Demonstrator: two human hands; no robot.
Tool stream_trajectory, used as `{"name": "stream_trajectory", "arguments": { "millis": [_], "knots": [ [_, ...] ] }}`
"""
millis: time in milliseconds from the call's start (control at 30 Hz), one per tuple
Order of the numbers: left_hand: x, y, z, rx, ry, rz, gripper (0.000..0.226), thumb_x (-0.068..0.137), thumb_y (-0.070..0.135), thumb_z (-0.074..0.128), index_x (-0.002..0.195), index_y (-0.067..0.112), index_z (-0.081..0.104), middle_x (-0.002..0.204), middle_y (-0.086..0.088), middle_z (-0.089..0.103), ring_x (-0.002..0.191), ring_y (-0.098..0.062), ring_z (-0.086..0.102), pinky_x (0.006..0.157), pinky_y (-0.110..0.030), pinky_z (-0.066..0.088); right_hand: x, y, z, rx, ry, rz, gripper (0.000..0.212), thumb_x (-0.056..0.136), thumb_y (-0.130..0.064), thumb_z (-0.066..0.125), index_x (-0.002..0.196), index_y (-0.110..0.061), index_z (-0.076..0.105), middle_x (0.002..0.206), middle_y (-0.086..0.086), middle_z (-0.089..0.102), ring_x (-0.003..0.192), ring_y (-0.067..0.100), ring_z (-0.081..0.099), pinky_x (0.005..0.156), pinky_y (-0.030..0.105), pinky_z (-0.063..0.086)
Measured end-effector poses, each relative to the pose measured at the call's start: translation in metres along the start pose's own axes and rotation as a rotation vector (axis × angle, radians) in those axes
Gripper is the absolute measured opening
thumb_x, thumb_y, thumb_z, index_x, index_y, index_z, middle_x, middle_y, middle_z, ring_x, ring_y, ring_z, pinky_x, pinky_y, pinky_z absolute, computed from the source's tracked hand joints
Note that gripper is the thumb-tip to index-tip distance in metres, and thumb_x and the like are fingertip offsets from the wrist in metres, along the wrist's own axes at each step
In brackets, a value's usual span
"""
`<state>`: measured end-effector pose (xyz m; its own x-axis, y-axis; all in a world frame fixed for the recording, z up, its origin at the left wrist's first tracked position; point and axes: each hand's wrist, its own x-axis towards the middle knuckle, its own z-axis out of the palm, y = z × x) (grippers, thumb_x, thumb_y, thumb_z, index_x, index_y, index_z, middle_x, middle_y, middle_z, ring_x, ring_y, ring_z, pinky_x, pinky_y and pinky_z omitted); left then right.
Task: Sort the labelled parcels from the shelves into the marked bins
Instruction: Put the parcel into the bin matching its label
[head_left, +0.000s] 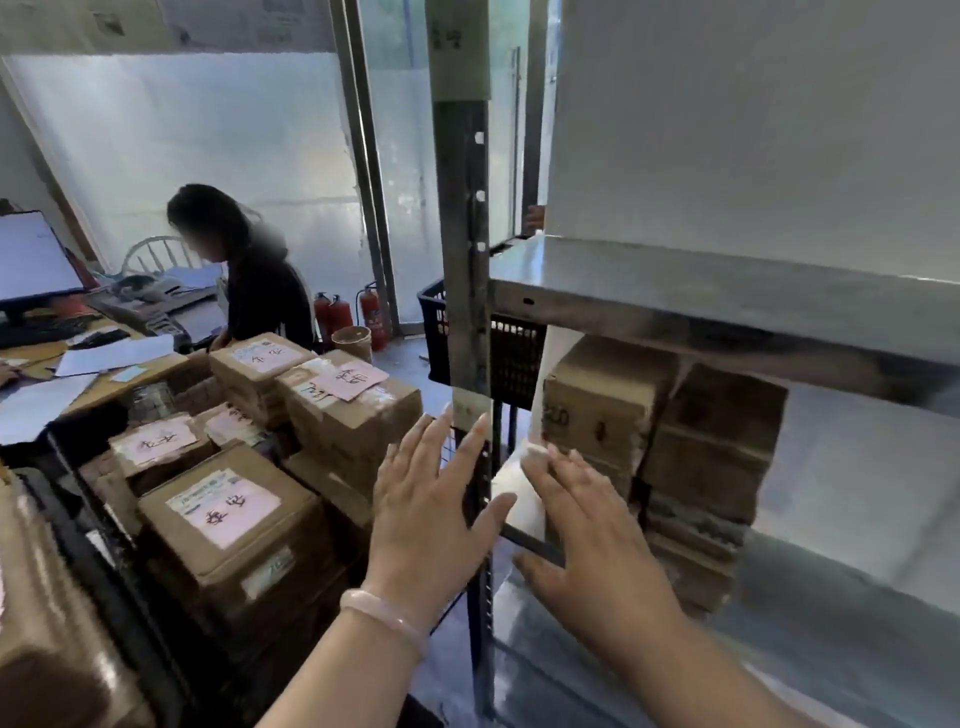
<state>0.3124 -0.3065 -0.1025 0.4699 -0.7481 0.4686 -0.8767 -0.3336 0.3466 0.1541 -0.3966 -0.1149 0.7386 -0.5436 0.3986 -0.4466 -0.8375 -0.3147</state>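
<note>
Brown cardboard parcels (602, 410) are stacked on the lower level of a metal shelf (727, 306) at the right, with a second stack (717, 447) beside them. My right hand (587, 525) is spread flat in front of the shelf, fingertips near a white sheet (519, 499) at the stack's left side. My left hand (431, 499), with a pale bracelet on the wrist, is spread open just left of the shelf's upright post (467, 291). Neither hand holds anything. Labelled parcels (228, 525) with pink and white labels fill black bins (78, 457) at the left.
A person in dark clothes (260, 280) bends over a desk with a monitor (31, 260) and papers at the back left. A black crate (514, 353) stands behind the post. Red fire extinguishers (369, 312) and a small bucket (353, 340) sit on the floor.
</note>
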Motion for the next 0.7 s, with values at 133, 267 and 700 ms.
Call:
{"name": "stream_trajectory", "arguments": {
  "millis": [133,267,700],
  "knots": [
    [-0.021,0.047,0.029,-0.13,-0.072,0.079,0.073,0.089,0.062,0.054,0.154,0.046,0.024,0.164,0.006,0.022,0.152,-0.015,0.01,0.119,-0.034,0.004,-0.061,0.026,-0.028,-0.057,0.041,0.121,0.077,0.09,-0.056,0.049,0.142,-0.057,-0.007,0.15,-0.029,-0.016,0.136,-0.01,-0.025,0.111,0.02,-0.011],
    [-0.041,0.101,0.05,-0.227,-0.166,0.197,0.074,0.088,0.067,0.045,0.154,0.047,0.019,0.165,0.006,0.018,0.153,-0.016,0.009,0.124,-0.041,0.015,-0.11,0.055,-0.062,-0.109,0.057,0.237,0.077,0.09,-0.054,0.052,0.142,-0.054,-0.006,0.15,-0.029,-0.01,0.137,-0.009,-0.017,0.112,0.02,-0.008],
    [0.03,0.226,0.093,-0.166,-0.306,0.062,0.079,0.092,0.064,0.051,0.157,0.038,0.013,0.167,0.0,0.005,0.153,-0.027,0.002,0.122,-0.044,0.011,-0.155,0.137,-0.131,-0.048,0.109,0.299,0.074,0.088,-0.06,0.048,0.124,-0.074,-0.015,0.143,-0.039,-0.008,0.134,-0.015,-0.01,0.113,0.019,0.005]
  ]
}}
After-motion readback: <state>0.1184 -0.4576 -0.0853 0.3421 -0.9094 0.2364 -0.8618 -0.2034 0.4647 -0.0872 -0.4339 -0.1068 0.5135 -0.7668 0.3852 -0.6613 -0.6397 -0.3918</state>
